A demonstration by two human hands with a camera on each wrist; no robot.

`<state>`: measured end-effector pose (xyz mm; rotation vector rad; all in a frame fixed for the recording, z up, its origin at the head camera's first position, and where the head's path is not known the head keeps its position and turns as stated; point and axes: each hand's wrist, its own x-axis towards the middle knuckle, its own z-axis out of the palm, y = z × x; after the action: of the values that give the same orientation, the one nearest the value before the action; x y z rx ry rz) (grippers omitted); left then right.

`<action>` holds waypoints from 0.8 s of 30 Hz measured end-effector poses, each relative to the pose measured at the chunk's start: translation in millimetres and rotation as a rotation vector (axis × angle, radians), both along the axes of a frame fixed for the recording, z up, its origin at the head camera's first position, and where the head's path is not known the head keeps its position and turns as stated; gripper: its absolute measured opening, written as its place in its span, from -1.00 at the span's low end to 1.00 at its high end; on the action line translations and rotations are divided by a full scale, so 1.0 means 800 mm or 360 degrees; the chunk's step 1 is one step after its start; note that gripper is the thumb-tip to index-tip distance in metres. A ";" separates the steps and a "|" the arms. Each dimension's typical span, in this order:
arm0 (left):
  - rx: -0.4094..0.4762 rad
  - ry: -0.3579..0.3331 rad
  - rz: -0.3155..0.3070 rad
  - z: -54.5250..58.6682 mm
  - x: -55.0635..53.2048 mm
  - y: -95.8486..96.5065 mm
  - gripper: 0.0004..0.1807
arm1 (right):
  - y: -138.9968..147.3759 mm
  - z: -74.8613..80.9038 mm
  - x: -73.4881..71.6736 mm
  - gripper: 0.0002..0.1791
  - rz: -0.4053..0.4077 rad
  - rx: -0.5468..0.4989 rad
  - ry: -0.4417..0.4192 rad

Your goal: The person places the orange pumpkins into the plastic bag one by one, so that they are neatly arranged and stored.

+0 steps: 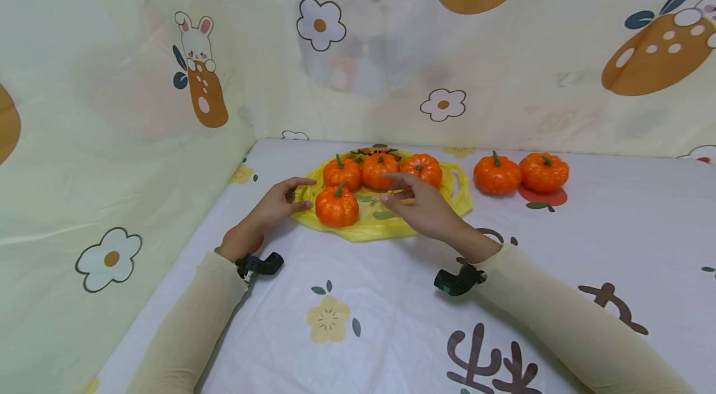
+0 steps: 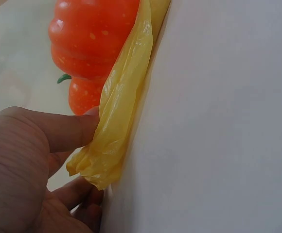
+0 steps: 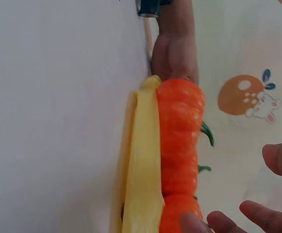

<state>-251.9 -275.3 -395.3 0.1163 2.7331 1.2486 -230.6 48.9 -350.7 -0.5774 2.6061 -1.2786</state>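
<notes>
Several small orange pumpkins, one of them this front pumpkin [image 1: 337, 206], sit on a yellow plastic bag [image 1: 386, 229] spread flat in the head view. At the bag's left end is my left hand [image 1: 278, 202], thumb and index finger apart; in the left wrist view its thumb lies against the bag's crumpled edge [image 2: 114, 116]. My right hand [image 1: 423, 206] hovers over the bag's right part, in front of the right pumpkin [image 1: 422, 168]. Its fingers are loosely spread with nothing between them, as the right wrist view also shows beside the row of pumpkins [image 3: 180, 141].
Two more pumpkins, a left one [image 1: 496, 174] and a right one [image 1: 544, 171], stand on the table to the right of the bag. A printed cloth covers the white table [image 1: 380, 307]. Patterned sheets [image 1: 369, 71] hang as walls behind and on the left.
</notes>
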 end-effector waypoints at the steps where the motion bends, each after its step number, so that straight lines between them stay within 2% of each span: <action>1: -0.0006 0.0007 -0.0005 0.000 0.000 0.000 -0.47 | 0.008 0.002 0.001 -0.35 -0.0008 -0.0010 0.0022; 5: -0.0029 0.0022 -0.0015 0.000 0.001 0.000 -0.47 | 0.046 0.013 0.003 -0.44 -0.0096 -0.0059 0.0100; 8: -0.0021 0.0007 0.0004 0.001 0.001 0.000 -0.47 | 0.074 0.028 0.001 -0.50 -0.0225 -0.0103 0.0130; 14: 0.0003 -0.0038 0.0044 0.001 0.001 0.000 -0.47 | 0.124 0.052 -0.013 -0.48 -0.0478 -0.0122 0.0186; 20: -0.0006 -0.0032 0.0049 -0.003 -0.002 0.000 -0.46 | 0.172 0.055 -0.039 -0.41 -0.0720 -0.0048 0.0283; 24: -0.0001 -0.0027 0.0040 -0.003 -0.002 0.000 -0.46 | 0.210 0.051 -0.055 -0.35 -0.0855 0.0037 0.0236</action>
<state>-253.9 -275.3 -398.0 0.0708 2.7287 1.2492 -274.6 216.9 -309.8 0.0511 3.0193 -1.3774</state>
